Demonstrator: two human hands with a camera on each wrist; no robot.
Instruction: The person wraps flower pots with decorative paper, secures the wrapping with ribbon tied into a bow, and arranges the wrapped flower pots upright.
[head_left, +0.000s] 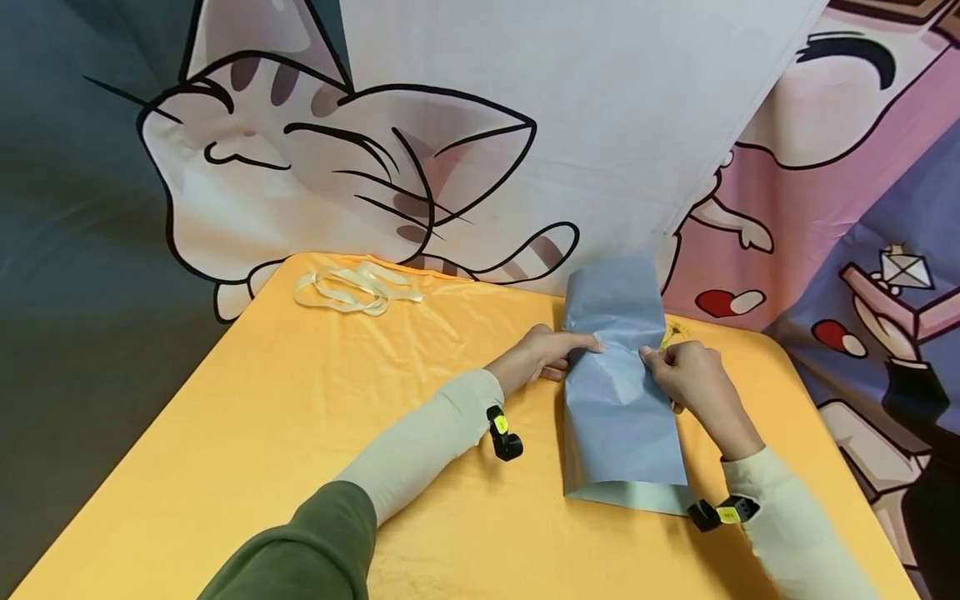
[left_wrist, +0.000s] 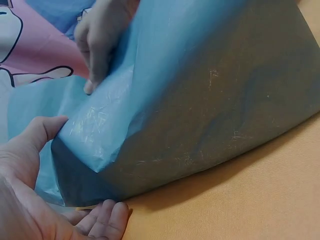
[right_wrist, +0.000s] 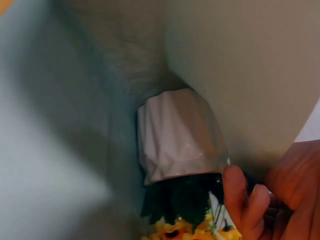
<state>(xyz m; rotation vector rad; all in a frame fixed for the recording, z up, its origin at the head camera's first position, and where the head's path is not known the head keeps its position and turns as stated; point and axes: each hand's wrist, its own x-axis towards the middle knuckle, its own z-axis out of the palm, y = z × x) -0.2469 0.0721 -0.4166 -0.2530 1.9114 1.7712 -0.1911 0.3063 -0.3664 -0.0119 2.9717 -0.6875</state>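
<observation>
Blue wrapping paper (head_left: 622,442) stands folded into an open-ended sleeve at the right of the table. Inside it, the right wrist view shows a pale ridged pot (right_wrist: 180,135) lying on its side, with dark green leaves and yellow flowers (right_wrist: 195,234). My left hand (head_left: 543,352) grips the paper's left side, thumb on top and fingers (left_wrist: 112,222) beneath the fold. At the opposite side my right hand (head_left: 693,379) pinches the paper's edge between thumb and curled forefinger. Its other fingers (right_wrist: 255,205) are beside the pot's rim.
A loosely coiled cream ribbon (head_left: 360,287) lies at the back left of the yellow-covered table (head_left: 450,517). Behind the table hangs a cloth with cartoon cats (head_left: 637,108). A few yellow flowers poke out by the paper's right edge.
</observation>
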